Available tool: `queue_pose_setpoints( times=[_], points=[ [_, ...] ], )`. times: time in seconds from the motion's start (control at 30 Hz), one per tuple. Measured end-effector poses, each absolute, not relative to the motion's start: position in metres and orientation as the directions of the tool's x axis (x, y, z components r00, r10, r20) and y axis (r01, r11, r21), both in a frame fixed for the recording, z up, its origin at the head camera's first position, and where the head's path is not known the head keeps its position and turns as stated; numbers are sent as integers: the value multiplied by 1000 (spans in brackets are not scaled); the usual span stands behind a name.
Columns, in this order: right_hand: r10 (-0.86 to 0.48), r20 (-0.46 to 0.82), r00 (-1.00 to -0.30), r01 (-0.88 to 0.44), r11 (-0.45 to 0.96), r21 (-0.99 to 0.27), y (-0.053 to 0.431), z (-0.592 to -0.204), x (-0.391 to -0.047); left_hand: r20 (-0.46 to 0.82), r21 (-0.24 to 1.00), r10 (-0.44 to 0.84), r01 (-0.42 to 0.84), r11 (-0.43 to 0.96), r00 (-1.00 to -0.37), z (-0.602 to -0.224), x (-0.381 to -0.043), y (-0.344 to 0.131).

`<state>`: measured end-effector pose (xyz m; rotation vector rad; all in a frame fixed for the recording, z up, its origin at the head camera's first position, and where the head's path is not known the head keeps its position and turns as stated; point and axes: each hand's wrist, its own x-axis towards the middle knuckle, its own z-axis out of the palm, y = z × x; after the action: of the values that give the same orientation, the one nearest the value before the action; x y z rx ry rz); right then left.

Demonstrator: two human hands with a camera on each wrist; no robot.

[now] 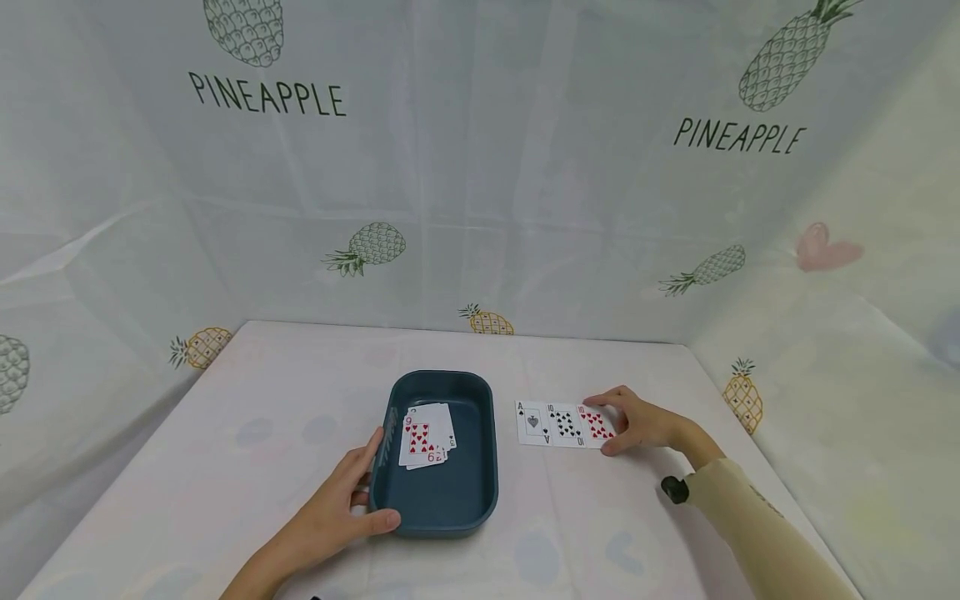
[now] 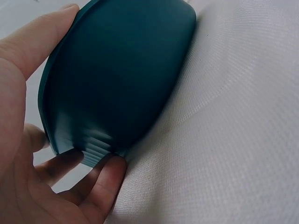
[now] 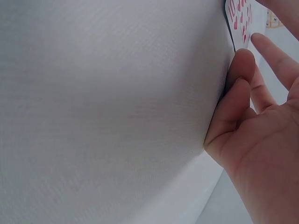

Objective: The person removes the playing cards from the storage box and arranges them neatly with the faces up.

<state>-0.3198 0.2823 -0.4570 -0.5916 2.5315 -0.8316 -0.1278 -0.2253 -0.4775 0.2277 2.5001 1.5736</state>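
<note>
Tray (image 1: 450, 504), mid bench (image 1: 300, 375), card pile (image 1: 423, 437) inside: left hand (image 1: 330, 508) pinches left wall, likely steadying. Card row (image 1: 564, 425), 3, toward bench's right edge: right hand (image 1: 648, 421), fingers straddling end card (image 1: 595, 423), perhaps aligning; pinch unclear.

My bare left hand (image 1: 330, 510) grips with its thumb (image 2: 42, 39) spread well apart from its bent fingers (image 2: 105, 186); beyond my cream-sleeved right forearm (image 1: 765, 533), my bare right hand (image 1: 641, 422) arches, thumb and forefinger parted.
</note>
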Motion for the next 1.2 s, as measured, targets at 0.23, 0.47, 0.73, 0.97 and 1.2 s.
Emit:
queue_pose_setpoints(
  times=[0.23,0.47,0.73,0.97,1.2],
  points=[
    [-491,-245,-836,-256,744,-618,284,-460,-320,-66,907,225,36,420,-972,-478,-128,-226],
    [-492,-238,-837,-253,735,-629,284,-462,-319,-72,903,217,29,429,-974,-477,-128,-226],
    [-495,-225,-839,-257,726,-638,283,-461,-318,-85,900,206,14,437,-975,-475,-128,-226],
    [-463,-151,-873,-245,686,-685,290,-457,-312,-94,903,214,8,431,-972,-476,-128,-225],
    [-478,-25,-878,-323,630,-706,248,-436,-295,-87,897,214,16,441,-973,-477,-128,-225]
  ],
)
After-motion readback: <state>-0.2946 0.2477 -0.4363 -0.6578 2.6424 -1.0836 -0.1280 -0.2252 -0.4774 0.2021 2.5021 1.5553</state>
